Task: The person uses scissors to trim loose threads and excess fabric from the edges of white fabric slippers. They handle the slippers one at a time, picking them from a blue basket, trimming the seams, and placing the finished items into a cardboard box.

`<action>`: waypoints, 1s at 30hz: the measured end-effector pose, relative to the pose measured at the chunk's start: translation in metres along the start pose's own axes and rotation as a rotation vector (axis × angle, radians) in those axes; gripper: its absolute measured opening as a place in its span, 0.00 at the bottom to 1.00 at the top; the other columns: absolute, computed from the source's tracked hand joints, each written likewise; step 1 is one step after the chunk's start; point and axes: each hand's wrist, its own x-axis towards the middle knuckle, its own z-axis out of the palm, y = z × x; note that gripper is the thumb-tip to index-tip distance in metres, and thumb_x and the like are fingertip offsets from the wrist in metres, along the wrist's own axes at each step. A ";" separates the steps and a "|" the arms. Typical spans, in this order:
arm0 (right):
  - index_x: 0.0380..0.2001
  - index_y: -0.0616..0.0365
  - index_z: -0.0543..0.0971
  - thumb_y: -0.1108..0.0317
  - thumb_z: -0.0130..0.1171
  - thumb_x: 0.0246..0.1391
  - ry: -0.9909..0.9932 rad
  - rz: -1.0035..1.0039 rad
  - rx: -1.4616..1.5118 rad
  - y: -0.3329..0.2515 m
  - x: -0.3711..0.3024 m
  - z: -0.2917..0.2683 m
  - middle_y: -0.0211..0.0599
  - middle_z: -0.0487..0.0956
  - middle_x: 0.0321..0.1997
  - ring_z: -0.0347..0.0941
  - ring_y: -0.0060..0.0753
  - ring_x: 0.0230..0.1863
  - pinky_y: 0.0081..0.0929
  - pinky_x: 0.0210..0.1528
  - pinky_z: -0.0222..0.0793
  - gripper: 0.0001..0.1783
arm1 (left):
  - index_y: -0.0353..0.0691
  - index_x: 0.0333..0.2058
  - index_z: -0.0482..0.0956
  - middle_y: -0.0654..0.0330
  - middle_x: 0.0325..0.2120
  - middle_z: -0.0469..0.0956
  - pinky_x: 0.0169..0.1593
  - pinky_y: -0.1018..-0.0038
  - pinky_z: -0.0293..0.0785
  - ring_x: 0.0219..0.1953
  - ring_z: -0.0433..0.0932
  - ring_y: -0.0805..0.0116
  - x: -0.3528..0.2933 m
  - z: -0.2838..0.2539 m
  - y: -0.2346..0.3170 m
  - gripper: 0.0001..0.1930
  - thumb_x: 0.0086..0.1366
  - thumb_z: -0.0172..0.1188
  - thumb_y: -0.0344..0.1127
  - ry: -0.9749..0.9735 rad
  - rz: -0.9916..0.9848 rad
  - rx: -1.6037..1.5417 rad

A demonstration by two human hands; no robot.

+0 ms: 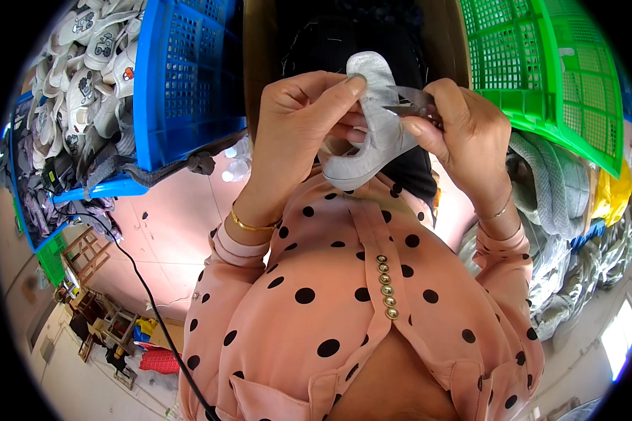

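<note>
My left hand (295, 123) pinches a whitish-grey shoe upper (374, 133) by its edge, thumb on top and fingers behind. The upper is curved, with a rounded end pointing away from me and a wider end towards my chest. My right hand (470, 133) grips a pair of metal thread snips (414, 105). Its blades stand apart, with their tips at the upper's right edge. Whether they touch the material I cannot tell. Both hands are above my lap, where black cloth (323, 49) carries bits of pale thread.
A blue crate (189, 70) stands left, beside a heap of white shoe uppers (91, 77) with small pictures. Right are a green crate (534, 70), grey padded material (551, 182) and clear plastic bags (569, 281). A black cable (144, 281) runs down the left. Clear bottles (237, 168) are near my left wrist.
</note>
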 end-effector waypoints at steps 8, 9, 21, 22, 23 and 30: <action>0.18 0.49 0.67 0.46 0.65 0.45 -0.038 -0.085 -0.129 -0.002 0.004 -0.003 0.27 0.65 0.12 0.68 0.29 0.15 0.26 0.17 0.62 0.24 | 0.32 0.34 0.83 0.53 0.25 0.83 0.27 0.77 0.81 0.24 0.83 0.68 -0.002 0.004 0.003 0.10 0.63 0.62 0.35 0.001 -0.019 -0.045; 0.17 0.49 0.66 0.46 0.66 0.45 -0.042 -0.088 -0.126 -0.002 0.004 -0.003 0.27 0.65 0.12 0.68 0.29 0.14 0.26 0.16 0.62 0.24 | 0.31 0.33 0.83 0.54 0.24 0.82 0.27 0.79 0.80 0.23 0.82 0.71 -0.003 0.005 0.002 0.10 0.63 0.63 0.35 0.009 -0.023 -0.072; 0.16 0.50 0.66 0.48 0.65 0.46 -0.100 -0.070 -0.108 -0.004 0.003 -0.006 0.28 0.64 0.09 0.67 0.31 0.13 0.28 0.15 0.60 0.23 | 0.30 0.32 0.83 0.54 0.23 0.82 0.26 0.79 0.80 0.22 0.81 0.71 -0.004 0.009 0.001 0.10 0.64 0.62 0.33 0.010 -0.049 -0.170; 0.16 0.50 0.66 0.48 0.65 0.46 -0.096 -0.072 -0.106 -0.004 0.003 -0.006 0.28 0.65 0.09 0.68 0.32 0.13 0.28 0.15 0.60 0.23 | 0.30 0.32 0.83 0.54 0.23 0.82 0.26 0.78 0.80 0.22 0.81 0.71 -0.004 0.010 0.001 0.10 0.64 0.62 0.33 0.011 -0.053 -0.170; 0.16 0.50 0.67 0.48 0.65 0.46 -0.092 -0.075 -0.103 -0.003 0.003 -0.004 0.28 0.65 0.09 0.68 0.33 0.13 0.29 0.15 0.60 0.23 | 0.30 0.32 0.83 0.54 0.23 0.82 0.26 0.79 0.80 0.22 0.81 0.71 -0.004 0.010 0.000 0.10 0.64 0.62 0.33 0.017 -0.055 -0.168; 0.23 0.60 0.74 0.47 0.58 0.58 -0.242 0.440 0.794 0.014 -0.002 0.004 0.32 0.68 0.15 0.65 0.22 0.17 0.23 0.21 0.61 0.25 | 0.31 0.33 0.82 0.54 0.24 0.82 0.27 0.78 0.80 0.23 0.82 0.70 -0.003 0.007 -0.004 0.10 0.64 0.61 0.35 0.009 -0.086 -0.090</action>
